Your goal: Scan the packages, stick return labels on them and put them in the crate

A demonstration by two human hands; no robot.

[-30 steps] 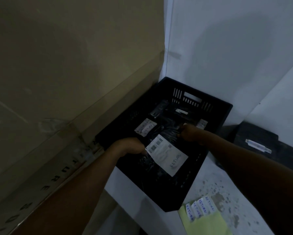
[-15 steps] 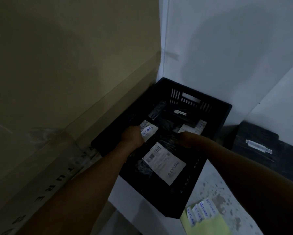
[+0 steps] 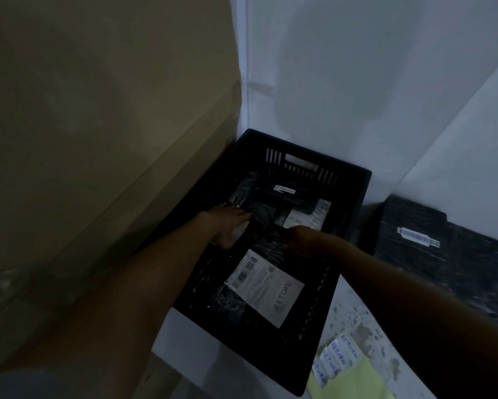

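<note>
A black plastic crate (image 3: 354, 197) stands in the corner with several black packages inside. The nearest package (image 3: 266, 286) lies flat and carries a white shipping label with RETURN written on it. My left hand (image 3: 227, 226) reaches into the crate's left side, fingers spread flat on a package underneath. My right hand (image 3: 302, 240) is at the far edge of the labelled package, and its fingers are curled there; the dim light hides whether they hold the bag.
A large cardboard box (image 3: 98, 139) fills the left side. A white wall rises behind the crate. Several white RETURN labels (image 3: 337, 358) sit on a yellow-green sheet (image 3: 357, 384) at the lower right. More black packages (image 3: 449, 254) lie on the right.
The labelled package has come down to lie flat in the crate. My left hand moved deeper in and spread flat; my right hand stayed at the package's far edge.
</note>
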